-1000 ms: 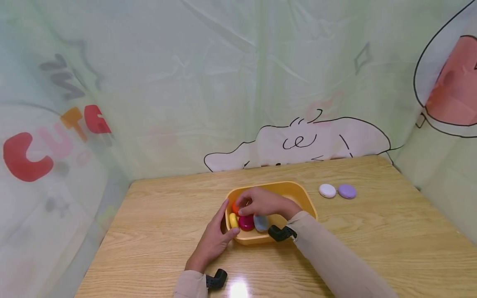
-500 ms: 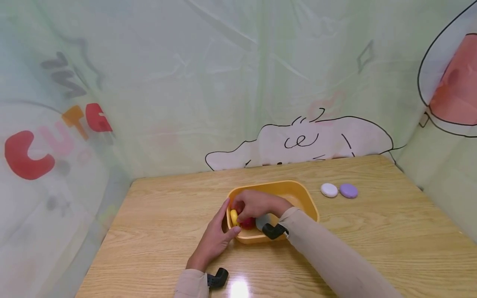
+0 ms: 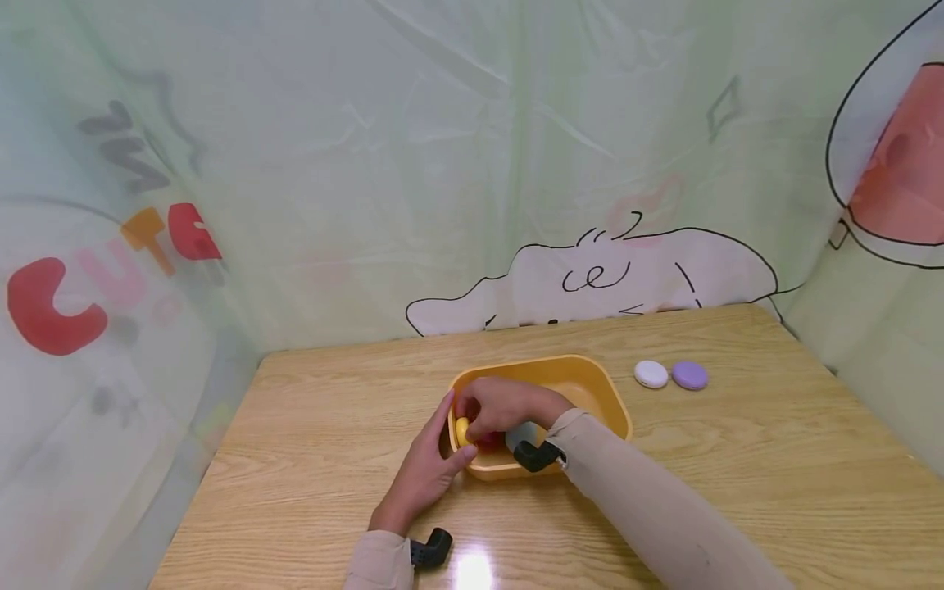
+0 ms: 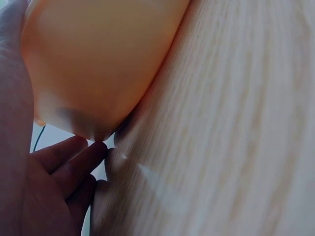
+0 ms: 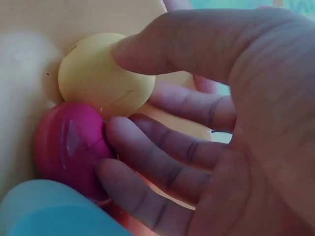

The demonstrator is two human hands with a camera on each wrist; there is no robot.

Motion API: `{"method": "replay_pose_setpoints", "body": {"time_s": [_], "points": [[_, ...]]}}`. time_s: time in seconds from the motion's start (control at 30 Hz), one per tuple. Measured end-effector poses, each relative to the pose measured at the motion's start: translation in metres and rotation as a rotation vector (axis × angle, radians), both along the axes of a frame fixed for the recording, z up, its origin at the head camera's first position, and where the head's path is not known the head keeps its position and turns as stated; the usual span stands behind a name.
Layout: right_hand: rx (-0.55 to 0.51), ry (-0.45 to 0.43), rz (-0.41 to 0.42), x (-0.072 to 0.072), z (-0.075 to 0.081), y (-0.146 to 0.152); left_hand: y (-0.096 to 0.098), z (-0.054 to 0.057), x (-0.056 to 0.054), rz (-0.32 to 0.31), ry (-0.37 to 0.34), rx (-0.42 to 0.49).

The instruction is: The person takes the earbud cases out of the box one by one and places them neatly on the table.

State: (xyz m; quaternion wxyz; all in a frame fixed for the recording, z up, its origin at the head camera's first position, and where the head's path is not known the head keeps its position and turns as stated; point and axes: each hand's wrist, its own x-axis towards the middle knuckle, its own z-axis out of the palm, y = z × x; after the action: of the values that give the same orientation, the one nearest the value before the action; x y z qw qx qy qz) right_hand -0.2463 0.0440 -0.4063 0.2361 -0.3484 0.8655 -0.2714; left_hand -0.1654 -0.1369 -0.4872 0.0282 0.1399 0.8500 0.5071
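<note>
In the head view my right hand (image 3: pixel 497 406) reaches into an orange-yellow plastic box (image 3: pixel 615 406). Its thumb and fingers pinch a yellow macaron-shaped piece (image 5: pixel 93 73), seen close up in the right wrist view. Two other fingertips touch a magenta macaron-shaped piece (image 5: pixel 69 147) beside it. A blue-grey piece (image 3: pixel 520 437) lies under the right wrist, partly hidden. The orange-red piece is mostly covered by the hand. My left hand (image 3: pixel 424 475) holds the box's near left corner, thumb at the front rim and fingers along the outer left wall (image 4: pixel 103 64).
To the right of the box, a white macaron-shaped piece (image 3: pixel 651 374) and a purple one (image 3: pixel 689 375) lie side by side on the wooden table (image 3: pixel 332 410). A printed curtain (image 3: pixel 332 164) hangs behind the table and along both sides.
My right hand has moved slightly left and down inside the box, from above the orange-red piece onto the yellow piece. The left hand keeps its place on the box.
</note>
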Motion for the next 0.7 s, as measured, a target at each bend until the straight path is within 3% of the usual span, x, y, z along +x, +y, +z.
{"method": "replay_pose_setpoints", "body": {"time_s": [0.4, 0.7], "points": [[0.034, -0.022, -0.003, 0.0020, -0.0006, 0.0039, 0.0054, 0.0010, -0.0010, 0.007, -0.004, -0.006], [-0.040, 0.029, -0.015, 0.0060, 0.0021, 0.0068, 0.0007, -0.0027, 0.0020, 0.030, 0.004, -0.021]]}}
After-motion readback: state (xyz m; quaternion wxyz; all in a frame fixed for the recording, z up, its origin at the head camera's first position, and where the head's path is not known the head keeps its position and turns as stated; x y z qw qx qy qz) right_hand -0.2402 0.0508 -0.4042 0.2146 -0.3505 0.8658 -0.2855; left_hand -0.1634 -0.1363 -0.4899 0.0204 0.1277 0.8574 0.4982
